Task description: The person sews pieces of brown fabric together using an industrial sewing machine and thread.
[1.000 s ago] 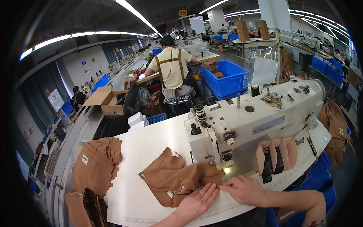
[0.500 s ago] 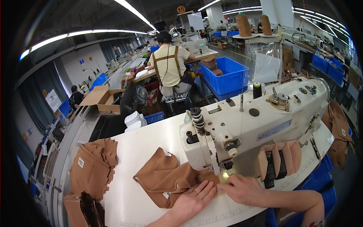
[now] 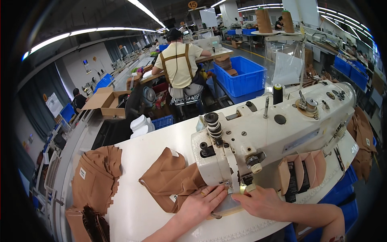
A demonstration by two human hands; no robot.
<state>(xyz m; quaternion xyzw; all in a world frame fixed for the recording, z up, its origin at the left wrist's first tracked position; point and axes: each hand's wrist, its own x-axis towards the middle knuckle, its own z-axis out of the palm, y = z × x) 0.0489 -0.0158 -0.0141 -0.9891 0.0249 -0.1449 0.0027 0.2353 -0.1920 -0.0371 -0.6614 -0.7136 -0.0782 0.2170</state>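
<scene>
My left hand (image 3: 201,203) lies flat, fingers stretched, on brown fabric (image 3: 163,181) at the needle end of the white sewing machine (image 3: 278,125). My right hand (image 3: 264,201) is closed, fingertips bent down beside the lit presser foot (image 3: 229,185); what they grip, if anything, is hidden. A pile of brown cut pieces (image 3: 92,177) rests at the worktable's left. A pink compartment holder (image 3: 318,171) with black strips stands right of my right hand, with a dark slender tool (image 3: 338,157) beyond it.
A co-worker (image 3: 179,68) sits with their back to me beside a blue crate (image 3: 242,82). An open cardboard box (image 3: 109,101) is at left. Brown cones (image 3: 264,20) stand on a rack behind the machine. More brown fabric (image 3: 360,141) hangs at right.
My left hand and the brown fabric have moved forward toward the needle, the fabric's front part passing under the machine head. My right hand has shifted slightly, fingers still bent. The view has tilted slightly.
</scene>
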